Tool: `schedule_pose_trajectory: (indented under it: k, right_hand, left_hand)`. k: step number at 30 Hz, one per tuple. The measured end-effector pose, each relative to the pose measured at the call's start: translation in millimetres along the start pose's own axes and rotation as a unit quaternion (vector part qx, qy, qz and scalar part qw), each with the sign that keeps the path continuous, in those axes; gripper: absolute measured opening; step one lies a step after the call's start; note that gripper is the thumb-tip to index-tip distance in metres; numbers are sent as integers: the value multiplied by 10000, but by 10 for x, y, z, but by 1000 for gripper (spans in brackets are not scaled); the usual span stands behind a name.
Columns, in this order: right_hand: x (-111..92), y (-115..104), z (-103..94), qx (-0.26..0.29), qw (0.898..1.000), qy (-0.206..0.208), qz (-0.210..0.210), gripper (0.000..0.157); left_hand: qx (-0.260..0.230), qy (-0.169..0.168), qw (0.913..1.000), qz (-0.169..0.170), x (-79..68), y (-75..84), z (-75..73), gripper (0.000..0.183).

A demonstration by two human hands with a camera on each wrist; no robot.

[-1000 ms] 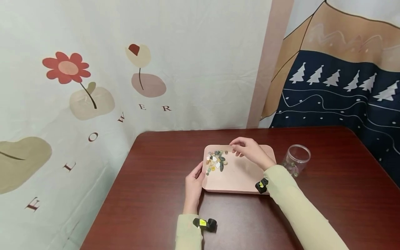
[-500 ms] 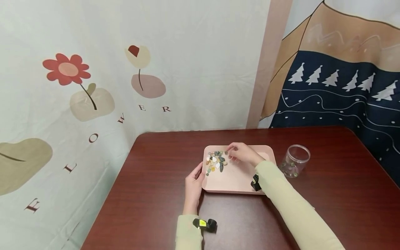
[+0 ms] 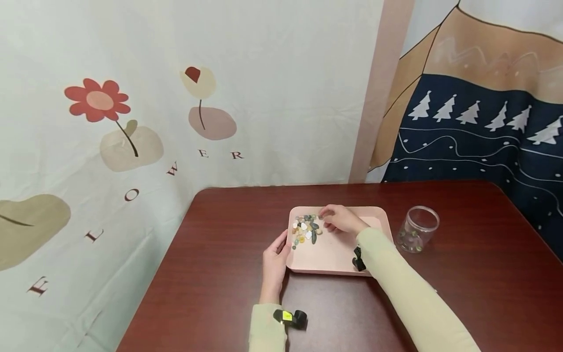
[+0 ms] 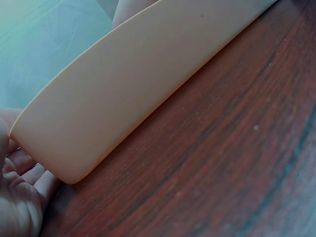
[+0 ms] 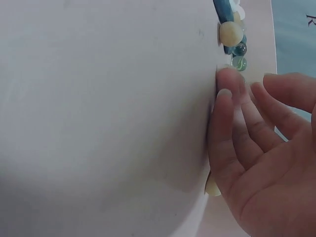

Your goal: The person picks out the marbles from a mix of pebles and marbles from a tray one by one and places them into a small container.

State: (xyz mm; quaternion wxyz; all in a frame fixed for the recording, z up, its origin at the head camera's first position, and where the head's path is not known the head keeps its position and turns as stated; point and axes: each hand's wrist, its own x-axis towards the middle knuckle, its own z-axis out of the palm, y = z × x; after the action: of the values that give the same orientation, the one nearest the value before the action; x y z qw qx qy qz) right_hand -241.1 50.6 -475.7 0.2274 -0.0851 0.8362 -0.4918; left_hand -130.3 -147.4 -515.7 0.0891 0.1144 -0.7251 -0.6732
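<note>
A shallow pink tray (image 3: 338, 254) lies on the table, with a cluster of small stones (image 3: 308, 233) in white, yellow and dark green on its left side. My left hand (image 3: 274, 261) grips the tray's left edge, its thumb at the rim; in the left wrist view its fingers (image 4: 32, 175) curl round the corner. Over the tray, my right hand (image 3: 343, 220) reaches to the right side of the cluster. In the right wrist view its fingers (image 5: 224, 123) point down to the tray floor beside a round pale stone (image 5: 231, 33) and glassy marbles (image 5: 240, 62); the thumb stands apart.
A clear jar (image 3: 418, 230) with some greenish marbles inside stands right of the tray, near my right forearm. The dark red-brown table (image 3: 220, 274) ends at the back against a printed cloth (image 3: 286, 98).
My right hand has come left and down to the tray, its fingertips now beside the stones. The left hand keeps its grip on the tray edge.
</note>
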Motion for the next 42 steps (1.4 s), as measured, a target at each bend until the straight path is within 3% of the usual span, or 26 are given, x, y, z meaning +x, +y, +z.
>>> schedule_pose_trajectory:
  k: [9,31,42]
  right_hand:
    - [-3,-54,3,-145,9998,-102,-52,26]
    - [94,-15,82,-425,9990,147,37,23]
    - [153,41,144,-1285,9902,529,-120,10]
  left_hand:
    - [8,5,10000,97,-6,-26,-21,34]
    - [-39,7,10000,63,-2,-12,-14,33]
    - [-3,-7,10000,46,8,-14,3,34]
